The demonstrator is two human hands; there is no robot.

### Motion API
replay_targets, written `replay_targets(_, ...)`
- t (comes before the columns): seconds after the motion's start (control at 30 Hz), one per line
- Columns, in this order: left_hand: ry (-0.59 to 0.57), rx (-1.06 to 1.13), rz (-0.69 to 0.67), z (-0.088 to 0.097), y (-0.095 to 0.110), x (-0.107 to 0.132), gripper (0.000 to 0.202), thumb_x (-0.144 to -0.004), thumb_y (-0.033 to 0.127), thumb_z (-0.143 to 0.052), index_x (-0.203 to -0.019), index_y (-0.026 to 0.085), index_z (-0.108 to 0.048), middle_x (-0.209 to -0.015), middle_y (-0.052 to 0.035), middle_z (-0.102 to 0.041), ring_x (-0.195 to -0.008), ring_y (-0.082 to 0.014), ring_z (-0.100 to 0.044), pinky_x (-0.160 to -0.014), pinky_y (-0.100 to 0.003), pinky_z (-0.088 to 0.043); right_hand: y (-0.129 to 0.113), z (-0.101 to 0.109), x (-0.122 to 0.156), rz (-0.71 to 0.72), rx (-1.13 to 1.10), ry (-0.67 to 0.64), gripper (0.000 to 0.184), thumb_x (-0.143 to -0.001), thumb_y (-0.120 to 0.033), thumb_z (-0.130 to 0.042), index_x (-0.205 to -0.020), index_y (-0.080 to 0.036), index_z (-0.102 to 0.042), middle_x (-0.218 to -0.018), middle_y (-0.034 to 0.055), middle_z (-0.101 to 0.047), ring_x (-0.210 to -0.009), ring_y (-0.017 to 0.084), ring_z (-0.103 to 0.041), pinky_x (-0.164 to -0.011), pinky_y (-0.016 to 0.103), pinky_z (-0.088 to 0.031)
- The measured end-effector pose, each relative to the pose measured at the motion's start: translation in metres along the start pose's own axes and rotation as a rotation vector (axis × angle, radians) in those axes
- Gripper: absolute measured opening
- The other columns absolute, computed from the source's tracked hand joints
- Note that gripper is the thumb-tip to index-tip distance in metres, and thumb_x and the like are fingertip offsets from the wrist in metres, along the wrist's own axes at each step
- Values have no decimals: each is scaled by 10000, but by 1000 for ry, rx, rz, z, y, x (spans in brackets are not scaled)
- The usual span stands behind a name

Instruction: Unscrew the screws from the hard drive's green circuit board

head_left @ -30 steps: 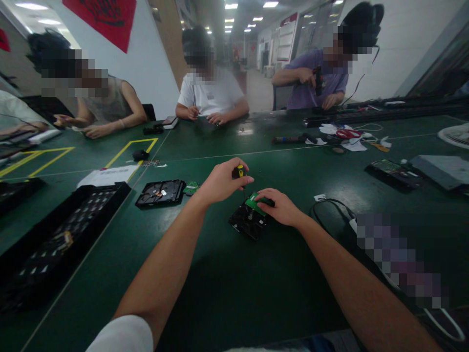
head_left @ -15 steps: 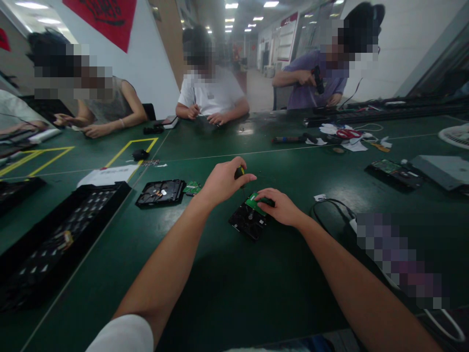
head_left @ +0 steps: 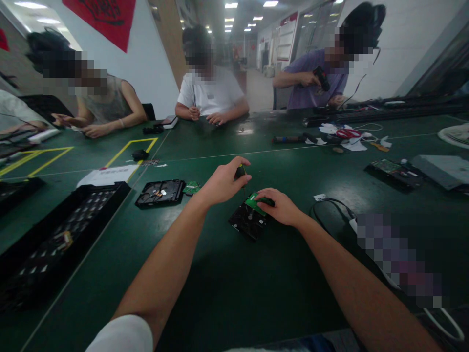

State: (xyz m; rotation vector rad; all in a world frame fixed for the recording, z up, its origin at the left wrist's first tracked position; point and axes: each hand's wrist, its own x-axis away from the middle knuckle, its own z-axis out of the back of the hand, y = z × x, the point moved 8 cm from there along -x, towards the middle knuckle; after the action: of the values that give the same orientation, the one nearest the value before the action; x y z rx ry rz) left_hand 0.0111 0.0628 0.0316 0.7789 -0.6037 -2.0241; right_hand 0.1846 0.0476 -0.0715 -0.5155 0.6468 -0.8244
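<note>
A black hard drive [head_left: 248, 221] with a green circuit board [head_left: 253, 202] on top lies on the green table [head_left: 227, 283] in front of me. My left hand [head_left: 223, 183] is closed round the dark handle of a small screwdriver [head_left: 240, 172], which stands upright with its tip down on the drive. My right hand [head_left: 279, 206] rests on the far right corner of the drive, fingers curled over the board and pressing it down.
Another opened hard drive [head_left: 159, 191] and a loose green board [head_left: 191, 187] lie to the left. A long black tray [head_left: 54, 239] runs along the left. A black cable [head_left: 331, 208] curls at right. Three people sit across the table; one holds a power screwdriver [head_left: 322, 77].
My left hand has turned on the screwdriver handle; its yellow cap, seen a second ago, is now covered by my fingers. The drive and right hand stay still.
</note>
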Motion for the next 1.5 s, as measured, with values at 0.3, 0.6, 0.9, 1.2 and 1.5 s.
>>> replay_targets(0.3, 73, 48, 38, 5, -2, -1, 299, -981, 314, -698, -1242, 225, -582, -849, -9, -764, -709, -159, -733, -722, -283, -555, 2, 2, 2, -31, -27, 21, 235, -981, -276, -687, -1213, -272, -724, -1293, 70, -720, -1224, 254, -669, -1091, 481, -502)
replay_targets(0.6, 235, 8, 53, 14, 4, 0, 282, -940, 412, -767, -1091, 216, -632, -771, 12, -703, -665, -146, -655, -634, -259, -453, -5, 26, 4, -54, -81, 337, 338, -1021, -435, -653, -1308, -258, -659, -1408, 114, -638, -1158, 255, -693, -963, 454, -602)
replay_targets(0.9, 261, 46, 44, -10, 22, 1, 335, -858, 470, -840, -989, 218, -662, -762, 38, -662, -668, -132, -583, -624, -254, -404, -50, 41, 10, 149, 112, 522, 387, -1011, -329, -657, -1390, -273, -604, -1427, 114, -648, -1306, 286, -635, -1072, 502, -579)
replay_targets(1.2, 144, -32, 47, -41, 20, -1, 372, -920, 487, -775, -1147, 233, -625, -905, -12, -722, -788, -189, -684, -726, -303, -517, -47, 38, 12, 116, 202, 514, 433, -1078, -309, -504, -1508, -260, -526, -1386, 112, -696, -1245, 268, -686, -1086, 465, -562)
replay_targets(1.5, 202, -277, 156, -68, -6, 55, 649, -998, 613, -568, -1451, 152, -507, -1417, -200, -590, -1371, -365, -533, -1153, -557, -445, 29, 70, 18, -360, 351, 567, 426, -918, -155, -500, -1338, -93, -534, -1325, 257, -619, -1183, 364, -659, -1033, 532, -538)
